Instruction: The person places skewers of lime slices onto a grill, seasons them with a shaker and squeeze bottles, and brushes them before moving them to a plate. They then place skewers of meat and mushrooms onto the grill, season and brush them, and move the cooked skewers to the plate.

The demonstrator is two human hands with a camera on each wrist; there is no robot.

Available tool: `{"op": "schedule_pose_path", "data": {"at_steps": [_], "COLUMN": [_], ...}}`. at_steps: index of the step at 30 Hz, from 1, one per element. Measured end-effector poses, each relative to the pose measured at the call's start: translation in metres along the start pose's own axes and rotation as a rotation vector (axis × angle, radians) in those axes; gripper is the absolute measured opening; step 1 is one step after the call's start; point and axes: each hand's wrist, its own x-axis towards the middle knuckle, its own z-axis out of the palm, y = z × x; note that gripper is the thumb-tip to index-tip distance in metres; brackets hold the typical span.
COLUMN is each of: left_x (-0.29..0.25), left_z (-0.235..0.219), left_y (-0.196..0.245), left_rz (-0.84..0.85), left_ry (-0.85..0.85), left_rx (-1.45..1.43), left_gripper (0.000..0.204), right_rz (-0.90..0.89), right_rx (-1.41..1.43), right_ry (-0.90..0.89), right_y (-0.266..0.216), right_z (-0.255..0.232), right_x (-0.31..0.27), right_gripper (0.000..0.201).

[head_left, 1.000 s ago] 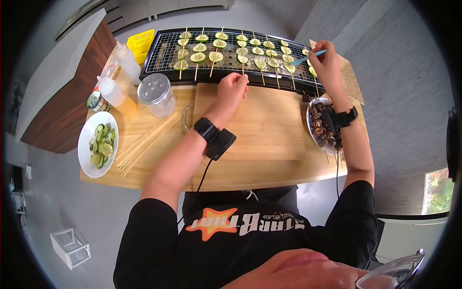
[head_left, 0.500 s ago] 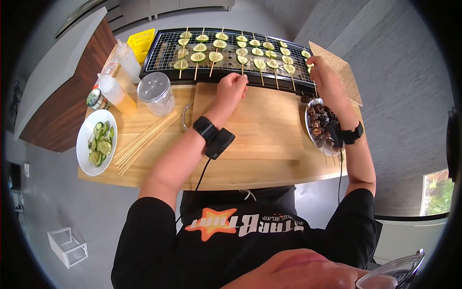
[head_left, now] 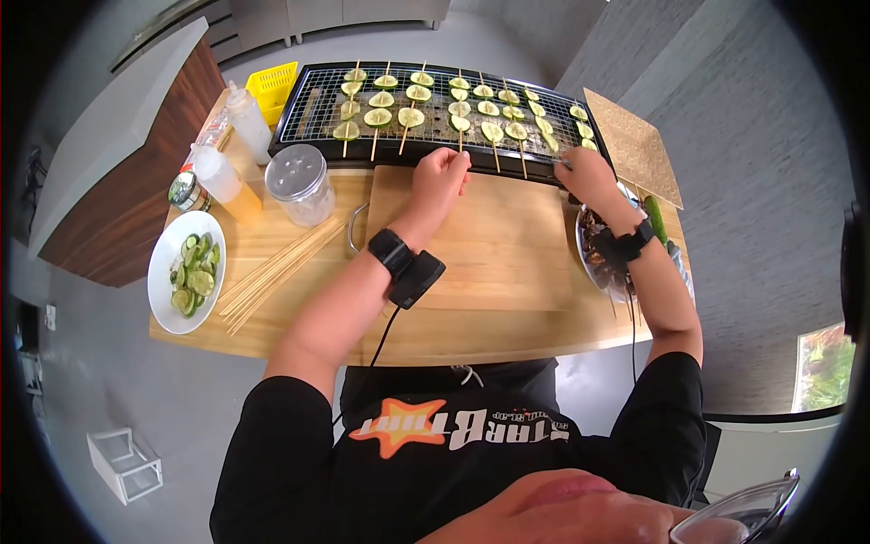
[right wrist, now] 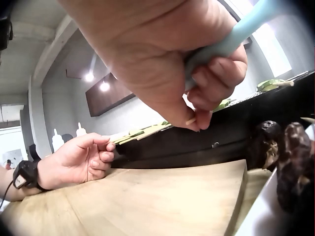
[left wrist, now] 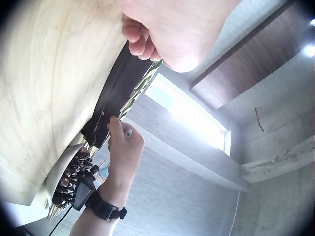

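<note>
In the head view, rows of skewered lime slices lie on a black grill with a wire mesh (head_left: 313,113). My left hand (head_left: 441,177) is at the grill's front edge, its thumb and finger pinching the stick end of a lime skewer (head_left: 460,123). At the right end of the grill, my right hand (head_left: 589,177) pinches the stick end (right wrist: 191,121) of another lime skewer. A light blue handle (right wrist: 234,42) is tucked in the same hand's curled fingers; the far end of that tool is hidden in the right wrist view.
A cutting board (head_left: 480,236) lies before the grill. Dark skewered pieces fill a white dish (head_left: 584,249) under my right wrist. Leftward are bare sticks (head_left: 272,272), a bowl (head_left: 163,299) of lime slices, a shaker jar (head_left: 299,181), squeeze bottles (head_left: 217,177) and a yellow basket (head_left: 272,86).
My right hand has come down from above the grill's right side to its front edge and now pinches a stick. The lime skewer there has tilted. My left hand has stayed in place.
</note>
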Motion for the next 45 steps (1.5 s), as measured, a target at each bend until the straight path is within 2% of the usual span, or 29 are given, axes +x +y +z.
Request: {"op": "schedule_pose_path", "data": {"at_steps": [4, 11, 17, 22, 29, 38, 41, 45], "left_x": [0.001, 0.000, 0.001, 0.001, 0.004, 0.003, 0.003, 0.003], "left_z": [0.001, 0.001, 0.000, 0.000, 0.000, -0.001, 0.000, 0.000], "left_y": [-0.002, 0.000, -0.001, -0.001, -0.005, -0.003, -0.003, -0.003], "left_rz": [-0.002, -0.029, -0.024, -0.032, -0.006, -0.002, -0.001, 0.001], "left_ry": [0.022, 0.004, -0.009, -0.009, 0.015, 0.008, 0.006, 0.014], "left_rx": [-0.007, 0.021, 0.009, 0.016, -0.003, 0.010, 0.007, 0.000], "left_gripper": [0.026, 0.024, 0.024, 0.024, 0.026, 0.027, 0.027, 0.028], "right_rz": [0.054, 0.116, 0.057, 0.107, 0.143, 0.148, 0.084, 0.066], "right_rx": [0.009, 0.003, 0.085, 0.098, 0.024, -0.049, -0.160, -0.225], "right_ry": [0.108, 0.045, 0.034, 0.003, -0.089, -0.073, -0.052, -0.004], "right_y": [0.013, 0.019, 0.033, 0.014, 0.020, 0.013, 0.016, -0.021], "right_z": [-0.006, -0.011, 0.005, -0.014, 0.000, -0.003, -0.002, -0.028], "right_x": [-0.001, -0.011, 0.003, -0.003, -0.001, 0.004, 0.004, -0.010], "right_gripper": [0.025, 0.028, 0.028, 0.028, 0.028, 0.027, 0.031, 0.040]}}
